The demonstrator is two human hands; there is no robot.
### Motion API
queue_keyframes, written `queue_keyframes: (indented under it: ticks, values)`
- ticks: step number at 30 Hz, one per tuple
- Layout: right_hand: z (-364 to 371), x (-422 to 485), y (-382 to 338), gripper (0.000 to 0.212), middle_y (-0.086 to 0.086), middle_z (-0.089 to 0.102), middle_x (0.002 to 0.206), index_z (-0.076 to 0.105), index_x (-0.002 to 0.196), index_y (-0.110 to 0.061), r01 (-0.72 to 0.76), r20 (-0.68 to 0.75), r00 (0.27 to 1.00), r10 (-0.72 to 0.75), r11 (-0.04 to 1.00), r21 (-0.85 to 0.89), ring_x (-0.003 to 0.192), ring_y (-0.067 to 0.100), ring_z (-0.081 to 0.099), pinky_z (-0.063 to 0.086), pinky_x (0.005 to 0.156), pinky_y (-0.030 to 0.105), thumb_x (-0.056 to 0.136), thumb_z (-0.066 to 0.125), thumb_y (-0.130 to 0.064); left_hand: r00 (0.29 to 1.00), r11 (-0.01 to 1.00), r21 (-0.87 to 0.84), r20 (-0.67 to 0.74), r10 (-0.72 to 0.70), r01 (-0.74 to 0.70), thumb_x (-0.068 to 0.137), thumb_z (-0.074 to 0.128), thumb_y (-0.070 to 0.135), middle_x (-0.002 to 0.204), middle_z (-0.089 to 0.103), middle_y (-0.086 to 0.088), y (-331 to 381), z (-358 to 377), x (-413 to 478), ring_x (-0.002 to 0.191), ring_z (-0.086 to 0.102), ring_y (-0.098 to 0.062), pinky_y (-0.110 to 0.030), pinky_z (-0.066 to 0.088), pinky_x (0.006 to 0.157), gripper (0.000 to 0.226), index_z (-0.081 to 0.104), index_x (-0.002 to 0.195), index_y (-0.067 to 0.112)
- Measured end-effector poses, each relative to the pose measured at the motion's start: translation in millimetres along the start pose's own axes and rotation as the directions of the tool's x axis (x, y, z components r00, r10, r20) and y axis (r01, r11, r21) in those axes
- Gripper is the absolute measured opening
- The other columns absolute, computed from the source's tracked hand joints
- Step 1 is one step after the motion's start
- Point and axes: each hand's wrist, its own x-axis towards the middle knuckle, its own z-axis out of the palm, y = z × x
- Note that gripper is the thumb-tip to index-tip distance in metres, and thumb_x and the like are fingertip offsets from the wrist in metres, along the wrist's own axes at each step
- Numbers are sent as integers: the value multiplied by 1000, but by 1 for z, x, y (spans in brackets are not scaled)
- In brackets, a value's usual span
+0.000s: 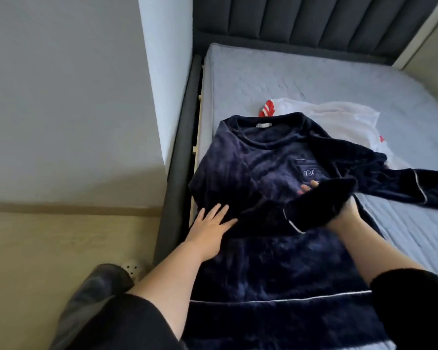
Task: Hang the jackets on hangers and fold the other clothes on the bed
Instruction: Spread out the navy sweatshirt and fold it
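A dark navy velvet top (pixel 258 162) with white piping lies face up on the bed (pixel 276 79), neck toward the headboard. My left hand (pixel 210 223) rests flat with spread fingers on its left side near the mattress edge. My right hand (pixel 339 210) is closed on one sleeve cuff (pixel 316 205), holding it over the chest. The other sleeve (pixel 410 183) sprawls out to the right. Beyond the collar lies a white garment (pixel 344 120) with red and white trim (pixel 266 109), partly covered by the navy top.
A dark padded headboard (pixel 314 18) stands at the far end. The bed frame rail (pixel 177 152) runs along the left, beside a pale wall (pixel 61 97) and wooden floor (pixel 48 248). My leg and a white clog (pixel 133 269) are by the frame.
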Motion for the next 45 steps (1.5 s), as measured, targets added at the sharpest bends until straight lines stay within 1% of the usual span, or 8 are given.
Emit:
queue_keyframes:
  ticks: [9, 15, 20, 23, 30, 36, 41, 45]
  values:
    - [-44, -20, 17, 50, 8, 67, 103, 62, 113, -14, -205, -223, 974, 42, 589, -782, 92, 24, 65, 54, 80, 37, 84, 63, -54, 769, 648, -662, -167, -618, 377, 89, 42, 6, 100, 57, -6, 17, -21, -10, 91, 56, -27, -27, 42, 69, 26, 67, 83, 11]
    - [-29, -34, 21, 11, 12, 73, 83, 70, 89, -9, -154, -104, 961, 256, 183, -971, 75, 25, 71, 59, 76, 40, 79, 71, -7, 673, -580, -753, 605, -426, 311, 97, 48, 23, 97, 61, -20, 46, -19, -6, 77, 65, -33, -37, 54, 62, 22, 50, 114, 9]
    - [-47, -57, 1, 38, 15, 70, 74, 71, 90, -12, -13, 89, 987, 133, 619, -785, 60, 25, 68, 55, 50, 30, 75, 50, 15, 806, -763, -629, 525, -274, 150, 93, 57, 18, 106, 67, -13, 57, -21, -3, 93, 65, -28, -38, 52, 79, 24, 58, 115, 8]
    - [-67, -64, -12, 33, 15, 69, 72, 71, 87, -11, -63, 13, 995, 103, 702, -709, 57, 24, 67, 55, 50, 29, 76, 48, 10, 836, -809, -569, 509, -205, 148, 92, 58, 16, 90, 74, -13, 67, -25, -3, 78, 72, -26, -35, 57, 61, 17, 64, 104, 6]
    - [-87, -65, 9, 18, 22, 68, 96, 67, 100, 3, -249, -236, 968, 87, 185, -951, 90, 35, 65, 52, 90, 47, 85, 65, -7, 820, -754, -584, 562, -109, 301, 100, 39, 11, 117, 58, -13, 77, -5, -4, 114, 54, -30, -46, 40, 96, 22, 51, 118, 6]
    - [-92, -75, -9, 38, 17, 57, 82, 67, 93, -4, -193, -301, 951, -71, 628, -754, 61, 26, 53, 45, 52, 26, 73, 38, 9, 836, -735, -632, 522, -171, 244, 96, 40, 3, 89, 72, -12, 84, -11, 0, 79, 70, -24, -35, 54, 63, 19, 57, 104, 7]
    - [-107, -70, -8, 31, 21, 62, 109, 61, 111, 2, -438, -390, 890, -236, -207, -875, 97, 32, 60, 49, 81, 33, 87, 49, -13, 782, -227, -793, 603, -158, 566, 98, 34, 4, 91, 72, -8, 107, -11, -10, 82, 72, -20, -31, 55, 70, 29, 56, 117, 9]
    - [-93, -66, 31, 56, 16, 41, 139, 37, 138, -9, -335, -168, 887, -431, -349, -875, 128, 37, 38, 33, 104, 47, 85, 50, -19, 782, -290, -765, 618, -77, 576, 101, 36, 9, 118, 65, -14, 95, -7, -13, 96, 68, -24, -35, 53, 79, 33, 48, 132, 8]
